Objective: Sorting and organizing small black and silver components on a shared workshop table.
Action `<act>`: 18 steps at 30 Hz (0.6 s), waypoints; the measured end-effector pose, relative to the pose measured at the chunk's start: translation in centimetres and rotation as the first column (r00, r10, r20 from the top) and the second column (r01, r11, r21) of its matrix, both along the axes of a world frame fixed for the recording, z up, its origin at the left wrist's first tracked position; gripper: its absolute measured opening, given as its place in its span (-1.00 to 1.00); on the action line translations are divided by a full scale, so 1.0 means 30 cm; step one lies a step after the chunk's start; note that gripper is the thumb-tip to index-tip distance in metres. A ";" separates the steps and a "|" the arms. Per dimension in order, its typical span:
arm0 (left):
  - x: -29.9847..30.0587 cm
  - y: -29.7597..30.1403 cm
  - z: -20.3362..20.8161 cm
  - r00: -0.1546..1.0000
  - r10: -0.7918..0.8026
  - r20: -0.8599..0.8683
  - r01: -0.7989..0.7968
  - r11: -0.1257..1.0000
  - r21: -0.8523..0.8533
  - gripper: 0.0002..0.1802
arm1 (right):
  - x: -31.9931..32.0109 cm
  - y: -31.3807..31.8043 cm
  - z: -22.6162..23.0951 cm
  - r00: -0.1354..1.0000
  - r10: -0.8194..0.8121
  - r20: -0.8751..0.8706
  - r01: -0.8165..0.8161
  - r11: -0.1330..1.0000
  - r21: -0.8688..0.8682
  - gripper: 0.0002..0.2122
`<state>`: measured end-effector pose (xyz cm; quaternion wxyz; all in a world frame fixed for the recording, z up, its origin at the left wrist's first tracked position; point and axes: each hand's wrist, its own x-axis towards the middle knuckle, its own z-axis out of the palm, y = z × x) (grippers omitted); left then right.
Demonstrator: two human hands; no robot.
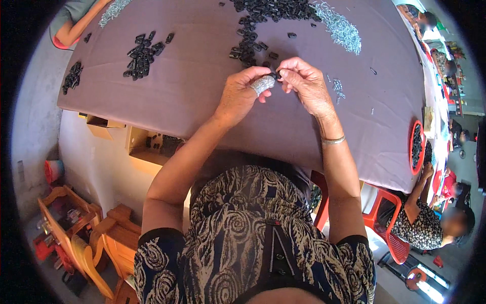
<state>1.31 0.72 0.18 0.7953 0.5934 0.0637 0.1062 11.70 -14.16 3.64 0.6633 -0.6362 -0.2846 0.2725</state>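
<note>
My left hand (238,96) pinches a small black plastic piece (275,76) between thumb and forefinger. Silvery tape or foil (262,85) wraps one of its fingers. Closed at the fingertips, my right hand (306,86) meets the same piece from the right; whatever tiny thing it pinches is hidden. Just beyond the hands lies a trail of black plastic pieces (248,38), leading back to a large heap (278,9). A few small silvery metal pieces (338,88), perhaps springs, are scattered right of my right hand.
A big silvery pile (341,30) and a smaller black pile (142,58) lie on the cloth-covered table (197,66). At the right edge stands a red basket (416,147) of black pieces. An open cardboard box (144,149) sits below the front edge. Other people sit around.
</note>
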 end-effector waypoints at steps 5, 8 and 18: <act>-0.007 -0.023 0.014 0.998 -0.055 -0.011 0.056 0.998 0.034 -0.78 | -0.014 -0.032 -0.012 1.000 0.006 0.014 -0.006 1.000 -0.008 -0.94; -0.008 -0.021 0.013 0.998 -0.057 -0.019 0.058 0.996 0.062 -0.78 | -0.020 -0.023 -0.015 1.000 -0.019 0.009 0.019 1.000 0.016 -0.91; -0.007 -0.035 0.007 0.999 -0.030 0.022 0.027 0.992 0.122 -0.77 | -0.030 -0.019 -0.019 0.993 -0.065 0.103 0.069 0.997 -0.042 -0.87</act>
